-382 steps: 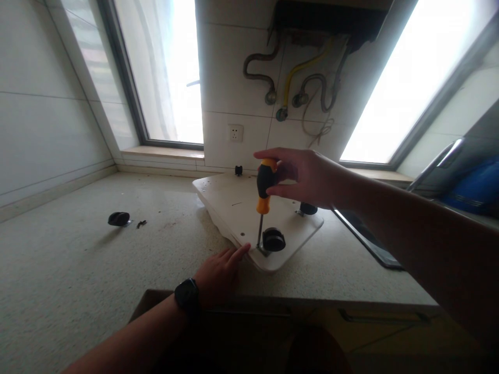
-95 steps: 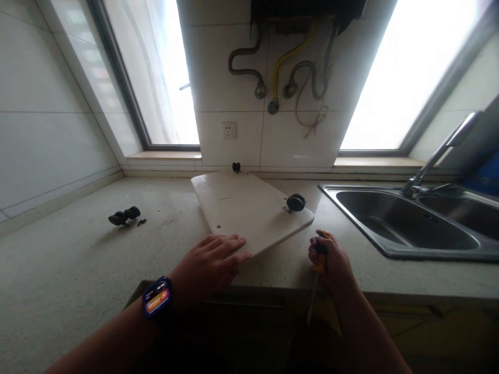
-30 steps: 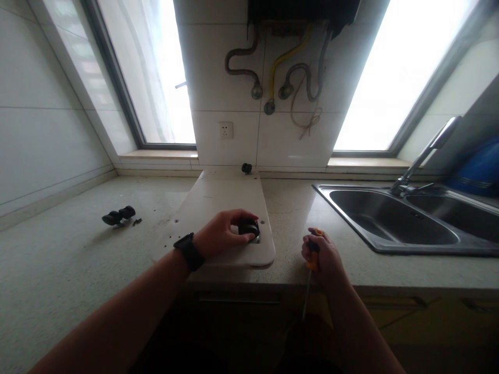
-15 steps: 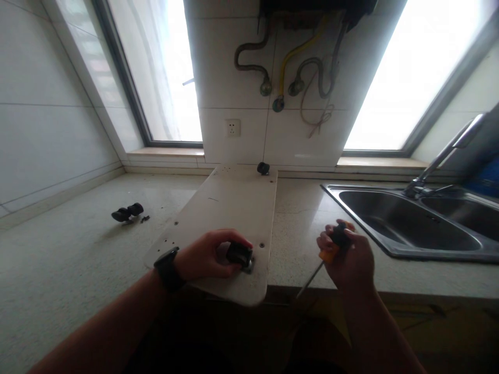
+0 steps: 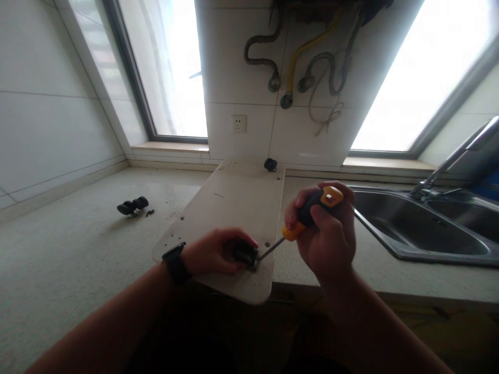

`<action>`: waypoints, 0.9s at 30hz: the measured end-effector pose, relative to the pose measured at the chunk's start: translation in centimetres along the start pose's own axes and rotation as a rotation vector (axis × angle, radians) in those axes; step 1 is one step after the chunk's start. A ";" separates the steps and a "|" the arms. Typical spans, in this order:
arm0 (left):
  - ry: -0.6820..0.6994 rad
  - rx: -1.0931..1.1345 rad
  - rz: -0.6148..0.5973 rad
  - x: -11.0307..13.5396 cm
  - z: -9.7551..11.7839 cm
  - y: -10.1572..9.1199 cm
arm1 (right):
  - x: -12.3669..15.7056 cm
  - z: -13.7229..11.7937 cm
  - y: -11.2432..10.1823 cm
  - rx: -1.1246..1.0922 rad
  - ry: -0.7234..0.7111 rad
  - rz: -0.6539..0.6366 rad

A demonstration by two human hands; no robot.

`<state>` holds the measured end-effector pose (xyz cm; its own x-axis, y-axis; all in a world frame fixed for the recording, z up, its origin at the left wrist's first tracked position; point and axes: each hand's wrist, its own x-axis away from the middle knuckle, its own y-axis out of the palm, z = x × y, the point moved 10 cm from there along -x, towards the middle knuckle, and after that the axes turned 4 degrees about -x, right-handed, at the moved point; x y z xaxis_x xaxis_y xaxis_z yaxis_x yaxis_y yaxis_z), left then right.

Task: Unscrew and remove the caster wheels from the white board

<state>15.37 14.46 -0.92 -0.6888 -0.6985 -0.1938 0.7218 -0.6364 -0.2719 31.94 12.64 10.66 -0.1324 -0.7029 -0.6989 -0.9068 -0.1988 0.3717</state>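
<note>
My left hand (image 5: 218,252), with a black watch on its wrist, grips a black caster wheel (image 5: 245,253) by its sides. The caster's metal plate rests on the near end of a white board (image 5: 234,208) lying on the counter. In my right hand (image 5: 323,234) is a screwdriver (image 5: 306,215) with an orange and black handle. Its shaft slants down to the left, and the tip is at the caster's plate; a screw there is too small to make out. Another black caster (image 5: 270,164) stands at the board's far end.
Two loose black casters (image 5: 133,205) lie on the speckled counter (image 5: 97,249) at left, beside some small dark screws (image 5: 150,212). A steel sink (image 5: 421,228) with a faucet (image 5: 448,161) is at right. The board's near end overhangs the counter edge. Hoses (image 5: 261,61) hang on the wall.
My right hand has moved left and up with the screwdriver, bringing its tip to the caster's plate. My left hand keeps its grip on the caster. The view has shifted slightly.
</note>
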 end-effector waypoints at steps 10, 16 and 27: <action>0.013 0.014 -0.007 0.0 -0.2 0.0 | -0.3 0.1 1.0 0.030 -0.014 -0.031; 0.007 -0.002 0.002 0.0 0.0 -0.1 | -0.1 0.0 1.9 0.051 -0.026 -0.091; 0.016 0.012 -0.017 0.0 -0.2 0.0 | 0.0 -0.5 4.3 0.239 -0.025 -0.385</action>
<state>15.39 14.54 -1.06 -0.7016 -0.6827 -0.2041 0.7110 -0.6518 -0.2639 28.26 11.48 12.52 0.2258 -0.5910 -0.7744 -0.9585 -0.2770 -0.0681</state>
